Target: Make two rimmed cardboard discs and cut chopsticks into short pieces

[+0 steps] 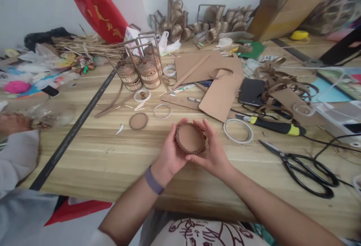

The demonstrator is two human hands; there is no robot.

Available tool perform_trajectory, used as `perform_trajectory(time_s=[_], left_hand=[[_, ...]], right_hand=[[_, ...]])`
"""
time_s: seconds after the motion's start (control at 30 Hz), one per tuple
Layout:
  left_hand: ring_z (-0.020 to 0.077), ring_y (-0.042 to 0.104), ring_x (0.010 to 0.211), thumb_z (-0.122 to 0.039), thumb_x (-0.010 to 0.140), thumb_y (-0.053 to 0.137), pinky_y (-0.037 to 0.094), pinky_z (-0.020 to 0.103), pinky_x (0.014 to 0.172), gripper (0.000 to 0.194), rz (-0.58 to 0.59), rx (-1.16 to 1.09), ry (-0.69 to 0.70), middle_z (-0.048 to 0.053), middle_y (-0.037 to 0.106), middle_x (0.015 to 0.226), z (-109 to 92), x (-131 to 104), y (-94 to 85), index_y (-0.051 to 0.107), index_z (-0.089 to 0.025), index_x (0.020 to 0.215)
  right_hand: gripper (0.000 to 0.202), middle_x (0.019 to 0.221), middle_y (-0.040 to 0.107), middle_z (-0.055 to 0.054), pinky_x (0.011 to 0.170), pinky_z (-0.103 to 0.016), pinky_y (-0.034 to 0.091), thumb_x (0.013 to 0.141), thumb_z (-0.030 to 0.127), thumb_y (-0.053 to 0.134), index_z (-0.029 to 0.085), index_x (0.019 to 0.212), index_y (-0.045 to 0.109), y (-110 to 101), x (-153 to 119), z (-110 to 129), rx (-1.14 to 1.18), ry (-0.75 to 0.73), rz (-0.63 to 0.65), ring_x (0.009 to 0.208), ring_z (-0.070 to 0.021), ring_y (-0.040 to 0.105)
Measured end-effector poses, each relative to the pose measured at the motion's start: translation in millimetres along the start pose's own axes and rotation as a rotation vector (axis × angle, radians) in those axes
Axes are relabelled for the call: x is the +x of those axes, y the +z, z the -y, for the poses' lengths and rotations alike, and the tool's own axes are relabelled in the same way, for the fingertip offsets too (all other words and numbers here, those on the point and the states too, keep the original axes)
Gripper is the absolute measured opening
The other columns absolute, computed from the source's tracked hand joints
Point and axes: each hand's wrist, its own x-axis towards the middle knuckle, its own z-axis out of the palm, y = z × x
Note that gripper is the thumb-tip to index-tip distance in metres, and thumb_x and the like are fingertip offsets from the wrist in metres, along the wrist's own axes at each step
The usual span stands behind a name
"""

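Between my two hands is a round brown cardboard piece point(190, 138) with a ridged rim, its flat inner face turned up toward me. My left hand point(172, 150) cups it from the left and below. My right hand point(213, 150) grips its right side, with the thumb at the near edge and fingers behind. A similar cardboard disc point(138, 121) with a ridged edge lies on the table to the left. Near it are a thin white ring point(162, 111) and several small pale sticks point(138, 106). A roll of white tape point(238, 130) lies right of my hands.
Black-handled scissors point(303, 167) and a yellow-black corded tool point(276, 126) lie at the right. Cardboard sheets point(220, 94) and a black phone point(252, 91) are beyond. Small slatted lanterns point(149, 74) stand at the back left. Another person's hand point(14, 124) rests at far left.
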Motion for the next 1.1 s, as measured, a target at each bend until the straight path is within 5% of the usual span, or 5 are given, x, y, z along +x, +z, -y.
perform_trajectory(time_s=[0.2, 0.43, 0.53, 0.9, 1.1], left_hand=[[0.0160, 0.069, 0.074, -0.025, 0.096, 0.047, 0.054, 0.028, 0.071, 0.026, 0.007, 0.038, 0.055, 0.002, 0.073, 0.087, 2.4, 4.8, -3.2, 0.068, -0.021, 0.111], [0.0234, 0.069, 0.087, -0.039, 0.099, 0.036, 0.055, 0.040, 0.083, 0.042, 0.130, 0.068, -0.037, 0.009, 0.073, 0.103, -2.8, -0.3, -2.6, 0.066, -0.016, 0.117], [0.0214, 0.069, 0.087, -0.032, 0.098, 0.038, 0.053, 0.039, 0.087, 0.037, 0.104, 0.100, -0.034, 0.007, 0.073, 0.102, -2.3, -0.5, -3.0, 0.065, -0.018, 0.119], [0.0179, 0.069, 0.081, -0.026, 0.094, 0.049, 0.054, 0.030, 0.079, 0.025, 0.008, 0.032, -0.030, 0.004, 0.075, 0.093, 1.6, -2.1, 0.1, 0.070, -0.018, 0.105], [0.0166, 0.068, 0.067, -0.024, 0.092, 0.047, 0.054, 0.027, 0.071, 0.029, -0.084, 0.025, -0.087, 0.005, 0.074, 0.075, 0.7, -6.4, 4.1, 0.073, -0.013, 0.084]], right_hand=[[0.109, 0.139, 0.046, -0.016, 0.102, -0.060, 0.042, 0.072, 0.049, 0.078, 0.028, 0.153, 0.009, 0.3, 2.7, -2.3, -0.048, -0.037, 0.007, 0.127, -0.0369, 0.046], [0.107, 0.141, 0.044, -0.017, 0.101, -0.060, 0.042, 0.070, 0.038, 0.079, 0.027, 0.153, 0.012, -2.1, 4.5, 1.1, -0.130, -0.139, 0.002, 0.127, -0.0379, 0.045], [0.106, 0.141, 0.044, -0.016, 0.101, -0.059, 0.043, 0.071, 0.035, 0.078, 0.028, 0.153, 0.012, -1.8, 3.7, 2.1, -0.141, -0.175, 0.018, 0.128, -0.0374, 0.044], [0.120, 0.143, 0.042, -0.018, 0.103, -0.059, 0.041, 0.062, 0.066, 0.077, 0.029, 0.154, 0.009, -3.0, 2.7, -0.6, -0.077, -0.124, 0.071, 0.129, -0.0387, 0.045], [0.107, 0.133, 0.052, -0.016, 0.102, -0.059, 0.040, 0.072, 0.056, 0.075, 0.028, 0.153, 0.012, -6.8, 6.0, 4.4, -0.077, -0.177, 0.069, 0.123, -0.0363, 0.050]])
